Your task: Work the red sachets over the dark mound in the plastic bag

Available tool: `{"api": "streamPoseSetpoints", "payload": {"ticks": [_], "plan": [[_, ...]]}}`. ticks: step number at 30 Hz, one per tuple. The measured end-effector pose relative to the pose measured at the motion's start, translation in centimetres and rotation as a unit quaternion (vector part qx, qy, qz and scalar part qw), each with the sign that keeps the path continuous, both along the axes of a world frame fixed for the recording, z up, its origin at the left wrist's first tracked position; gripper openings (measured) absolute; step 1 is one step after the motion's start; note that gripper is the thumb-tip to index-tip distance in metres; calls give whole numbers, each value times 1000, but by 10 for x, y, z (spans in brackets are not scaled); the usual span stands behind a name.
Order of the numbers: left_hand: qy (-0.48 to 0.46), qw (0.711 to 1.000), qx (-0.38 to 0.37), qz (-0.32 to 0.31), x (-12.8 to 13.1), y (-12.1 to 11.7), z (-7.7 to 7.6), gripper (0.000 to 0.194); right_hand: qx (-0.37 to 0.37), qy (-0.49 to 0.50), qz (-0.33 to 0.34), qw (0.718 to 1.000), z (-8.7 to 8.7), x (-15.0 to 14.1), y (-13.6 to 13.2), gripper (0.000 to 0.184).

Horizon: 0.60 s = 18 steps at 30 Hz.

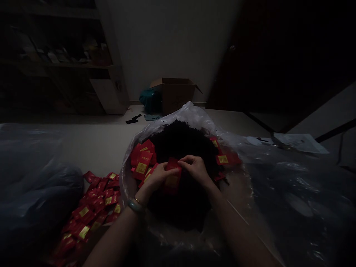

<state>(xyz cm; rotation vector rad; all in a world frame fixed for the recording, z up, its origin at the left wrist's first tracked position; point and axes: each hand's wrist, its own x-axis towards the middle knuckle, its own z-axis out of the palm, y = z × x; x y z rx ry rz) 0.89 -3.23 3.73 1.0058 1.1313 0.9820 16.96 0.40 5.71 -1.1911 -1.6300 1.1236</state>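
"Looking down through the head view, how are the hands set?"

"The left hand (159, 175) pinches a red packet (171, 182) by its left side, thumb across the front. The right hand (195, 168) has its fingertips pressed together on the packet's top right corner."

"Why that way?"

"Probably the left grip steadies it, leaving the right for fine handling at the top edge. It's held above dark loose material (180, 135) in a plastic bag (190, 108), perhaps so stray bits stay inside."

"And the other packets?"

"At least three lie inside the bag's left edge (142, 167), and at least three at its right (226, 160), likely parked within easy reach. The floor heap (85, 212), on the left, overlaps too much to count."

"Count the rest?"

"Two hands, one packet between them, one bag beneath, one cardboard box (178, 95) by the wall. On the left wrist, one thick bangle (134, 206) and one thinner band; the gloom hides more."
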Motion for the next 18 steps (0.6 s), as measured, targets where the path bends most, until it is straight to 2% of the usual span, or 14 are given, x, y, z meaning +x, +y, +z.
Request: {"api": "streamPoseSetpoints", "payload": {"ticks": [2, 4, 6, 7, 9, 11, 13, 15, 18], "plan": [[-37, 999, -31, -20, 2, -1, -3, 46, -7, 3, -1, 1000, -1, 2, 3, 24], [-60, 997, -41, -3, 3, 0, -8, 45, -3, -19, -1, 1000, -2, 8, 9, 27], [-67, 997, -37, 24, 3, 2, -10, 46, 23, -97, -15, 995, -4, 17, 15, 27], [-69, 996, -37, 39, 2, 3, -11, 46, 38, -163, -25, 986, -5, 22, 17, 27], [-71, 995, -46, 59, 2, 5, -10, 47, 42, -329, -36, 943, -9, 31, 18, 32], [-71, 993, -56, 71, 1, 5, -8, 49, 5, -467, -29, 884, -14, 35, 17, 44], [-59, 994, -58, 77, 2, 4, -6, 51, -39, -537, -12, 843, -18, 34, 15, 49], [-42, 995, -53, 77, 2, 3, -4, 52, -68, -553, 5, 831, -21, 33, 15, 48], [-27, 996, -41, 78, 3, 2, -2, 52, -95, -534, 32, 839, -24, 34, 18, 48]]}}
